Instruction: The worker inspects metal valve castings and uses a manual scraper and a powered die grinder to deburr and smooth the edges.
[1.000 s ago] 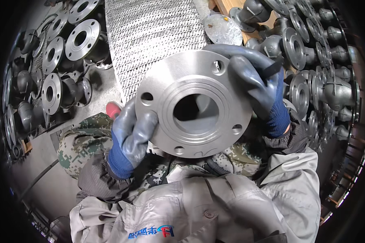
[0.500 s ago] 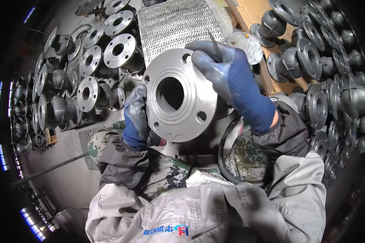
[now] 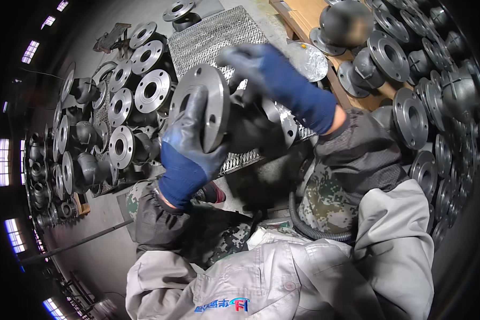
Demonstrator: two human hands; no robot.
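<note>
I hold a heavy grey metal flanged valve body up in front of me with both gloved hands. Its round bolt-hole flange is turned edge-on, facing left. My left hand, in a blue and grey glove, grips the near rim of that flange from below. Over the top of the casting reaches my right hand, in the same kind of glove, clasping its far side. The dark body of the casting between my hands is partly hidden by the gloves.
Many similar flanged castings lie on the floor to the left. More of them are stacked at the right around a wooden pallet. A metal mesh grating lies ahead. A black corrugated hose runs across my lap.
The casting has been turned from facing me flat-on to nearly edge-on. My left hand slid onto the flange's near rim and my right hand moved over the top.
</note>
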